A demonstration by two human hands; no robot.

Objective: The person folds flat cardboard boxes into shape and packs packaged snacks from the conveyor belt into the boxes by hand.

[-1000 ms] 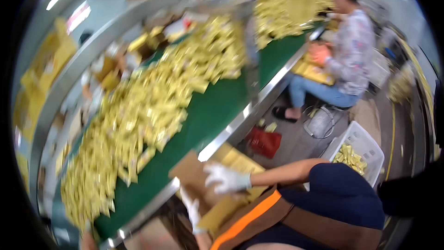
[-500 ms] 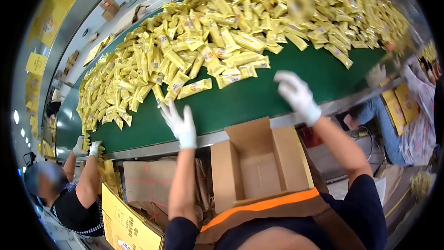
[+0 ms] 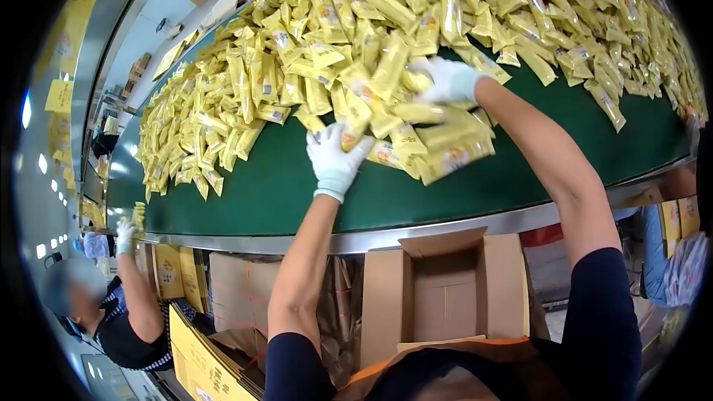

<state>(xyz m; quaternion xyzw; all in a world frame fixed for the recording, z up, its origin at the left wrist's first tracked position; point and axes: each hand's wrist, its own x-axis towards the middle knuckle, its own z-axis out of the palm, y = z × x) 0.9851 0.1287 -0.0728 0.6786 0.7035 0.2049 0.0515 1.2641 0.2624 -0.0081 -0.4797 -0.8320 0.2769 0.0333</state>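
Note:
Yellow packets (image 3: 260, 74) lie in a long heap on the green belt (image 3: 297, 193). My left hand (image 3: 336, 156), in a white glove, rests at the heap's front edge with its fingers apart, touching packets. Further right, my right hand (image 3: 445, 80), also gloved, reaches into the heap; motion blurs its fingers and the packets around them, so its grip is unclear. Several packets lie between and in front of my hands. An open cardboard box (image 3: 445, 297) stands below the belt's metal edge, near my body, and its visible bottom is bare.
At the lower left a co-worker (image 3: 126, 327) in a blue cap holds a gloved hand by the belt's end. Flattened yellow cartons (image 3: 204, 364) lean nearby. Wrapped brown bundles (image 3: 241, 289) sit under the metal belt edge (image 3: 520, 220). Another person's legs (image 3: 655, 260) show at right.
The view has swung from the right toward the belt. Both my hands have moved from the box and belt edge to the packets. Some packets have shifted toward the belt's front.

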